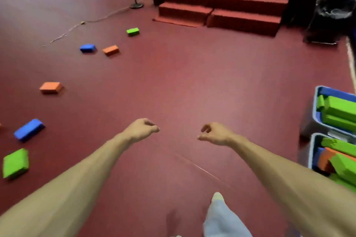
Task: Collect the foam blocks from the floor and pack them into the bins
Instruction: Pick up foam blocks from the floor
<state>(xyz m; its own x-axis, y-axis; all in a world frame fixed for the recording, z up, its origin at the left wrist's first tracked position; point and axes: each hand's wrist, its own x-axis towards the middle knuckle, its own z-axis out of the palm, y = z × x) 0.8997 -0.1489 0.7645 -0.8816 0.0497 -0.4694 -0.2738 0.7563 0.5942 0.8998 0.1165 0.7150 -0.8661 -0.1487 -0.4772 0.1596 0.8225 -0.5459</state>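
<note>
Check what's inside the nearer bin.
The nearer bin holds several green blocks and an orange block, piled loosely. Its bottom and right part are hidden by the pile and the frame edge.

The maroon floor (183, 75) bears scattered foam blocks (50, 88) and bins (327, 90).

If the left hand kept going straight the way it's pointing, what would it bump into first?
Probably nothing nearby. The left hand points up and right over bare floor, with nothing on that line. Far ahead stand the carpeted steps, but depth is unclear.
</note>
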